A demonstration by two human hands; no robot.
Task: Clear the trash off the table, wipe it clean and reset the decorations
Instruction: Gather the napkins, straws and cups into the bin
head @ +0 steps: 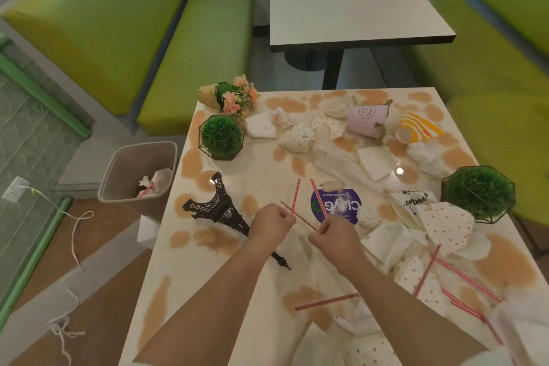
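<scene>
The white table (261, 169) is spattered with brown stains and strewn with trash. My left hand (271, 224) is shut on a red striped straw (295, 195) that points away from me. My right hand (334, 236) is shut on a second red straw (317, 197), and a thinner straw (300, 218) lies between both hands. A black Eiffel Tower model (219, 206) lies tipped over just left of my left hand. Crumpled napkins (368, 215) and dotted paper wrappers (445, 224) lie to the right. More red straws (326, 301) lie near the front.
A beige trash bin (118, 175) with trash inside stands on the floor left of the table. Two grass balls in wire frames (221, 137) (478, 193), a flower bouquet (234, 96), a tipped pink bucket (367, 120) and a yellow striped cup (417, 128) sit on the table. Green benches surround it.
</scene>
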